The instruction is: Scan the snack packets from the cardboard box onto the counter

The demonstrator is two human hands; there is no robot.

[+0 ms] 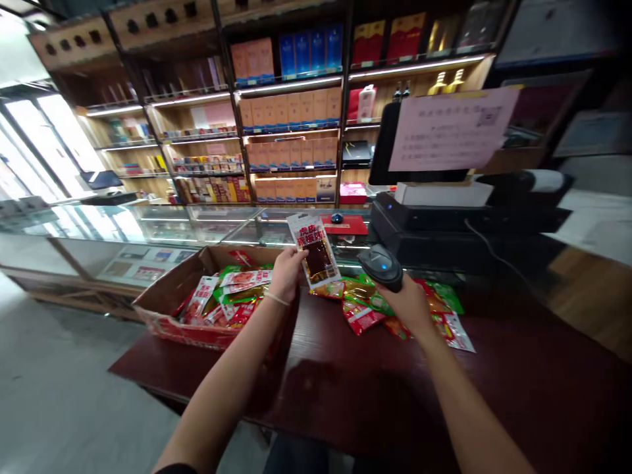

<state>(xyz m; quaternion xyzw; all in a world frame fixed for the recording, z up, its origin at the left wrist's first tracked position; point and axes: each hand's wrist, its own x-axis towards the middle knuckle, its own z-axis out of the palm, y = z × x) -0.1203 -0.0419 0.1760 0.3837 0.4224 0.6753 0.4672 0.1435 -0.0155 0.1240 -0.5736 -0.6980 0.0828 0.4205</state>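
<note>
My left hand (287,271) grips the edge of a snack packet (315,253), white with red lettering and a dark window, held upright above the table. In my right hand (409,303) is a dark barcode scanner (382,264) with a small blue light, its head turned towards the packet. Beneath the scanner, several red, green and gold snack packets (363,316) lie loosely on the table. A cardboard box (197,337) full of similar packets (247,283) stands left of my left hand, which is just beside its right edge.
A dark red table (336,388) carries these things. Behind it runs a glass display counter (207,220). A black monitor with a pink paper sheet (444,131) stands at the back right, near a mouse (336,218) on a red sheet. Shelves of boxed goods (291,112) line the wall.
</note>
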